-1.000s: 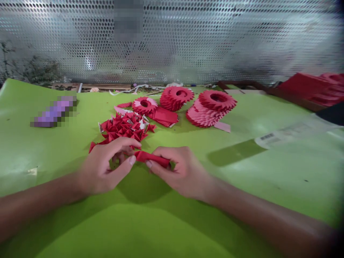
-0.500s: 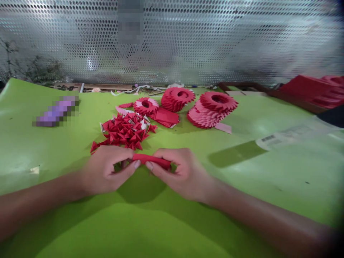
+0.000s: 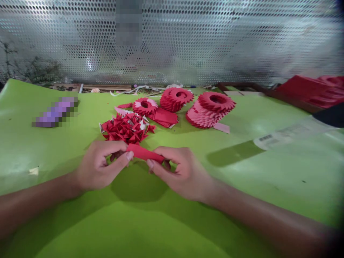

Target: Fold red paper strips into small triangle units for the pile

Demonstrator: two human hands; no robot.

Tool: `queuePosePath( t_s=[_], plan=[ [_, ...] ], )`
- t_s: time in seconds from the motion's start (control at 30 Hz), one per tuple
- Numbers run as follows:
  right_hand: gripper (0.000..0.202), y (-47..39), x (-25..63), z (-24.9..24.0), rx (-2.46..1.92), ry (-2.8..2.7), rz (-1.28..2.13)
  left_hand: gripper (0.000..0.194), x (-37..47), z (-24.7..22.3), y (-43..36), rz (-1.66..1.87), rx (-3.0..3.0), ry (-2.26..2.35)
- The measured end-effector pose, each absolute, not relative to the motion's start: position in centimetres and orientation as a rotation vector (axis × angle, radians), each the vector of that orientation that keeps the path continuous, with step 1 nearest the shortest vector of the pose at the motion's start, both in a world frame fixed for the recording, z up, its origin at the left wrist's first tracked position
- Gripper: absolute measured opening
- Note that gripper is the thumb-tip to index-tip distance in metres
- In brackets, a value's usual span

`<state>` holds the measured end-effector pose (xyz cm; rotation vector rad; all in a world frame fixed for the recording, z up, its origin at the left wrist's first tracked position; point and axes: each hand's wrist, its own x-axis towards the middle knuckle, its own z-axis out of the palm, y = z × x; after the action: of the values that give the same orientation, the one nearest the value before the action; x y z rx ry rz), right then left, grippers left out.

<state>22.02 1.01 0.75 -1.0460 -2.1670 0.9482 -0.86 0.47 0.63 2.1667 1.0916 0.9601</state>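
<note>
Paper strip [image 3: 142, 152] between left hand [image 3: 98, 166] and right hand [image 3: 184, 173], ends pinched in both hands

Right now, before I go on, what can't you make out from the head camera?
All in the head view:
- Red paper strip's far side: turned away from the camera.
- Pile of folded red paper triangles: near edge hidden by the left hand.
- Purple object: pixelated, unidentifiable.
- Red papercraft: cut off by the right edge.
</note>
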Motion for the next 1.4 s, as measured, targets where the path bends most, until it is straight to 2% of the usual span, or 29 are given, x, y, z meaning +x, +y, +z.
queuePosePath(
  t_s=[0.3,0.43,0.57,0.8,1.17,1.4],
  plan=[
    [0.016,1.4,22.5,0.1,-1.043,-2.047,1.103,0.022,-1.6,-0.2,1.6,1.237,1.816,1.146],
    [0.023,1.4,22.4,0.5,-1.044,-2.05,1.119,0.023,-1.2,0.0,1.1,1.096,2.07,0.999],
    [0.03,1.3,22.4,0.8,-1.052,-2.076,0.977,0.027,-0.8,0.3,0.5,1.021,2.306,0.945],
    [0.031,1.2,22.4,0.4,-1.047,-2.15,0.989,0.03,-1.2,0.3,0.6,1.056,2.199,0.995],
    [0.023,1.4,22.4,0.2,-1.045,-2.131,1.028,0.032,-1.1,0.3,0.5,1.056,2.207,0.976],
    [0.035,1.4,22.4,0.4,-1.085,-2.179,0.964,0.031,-0.9,0.8,0.3,1.117,2.173,0.998]
  ],
)
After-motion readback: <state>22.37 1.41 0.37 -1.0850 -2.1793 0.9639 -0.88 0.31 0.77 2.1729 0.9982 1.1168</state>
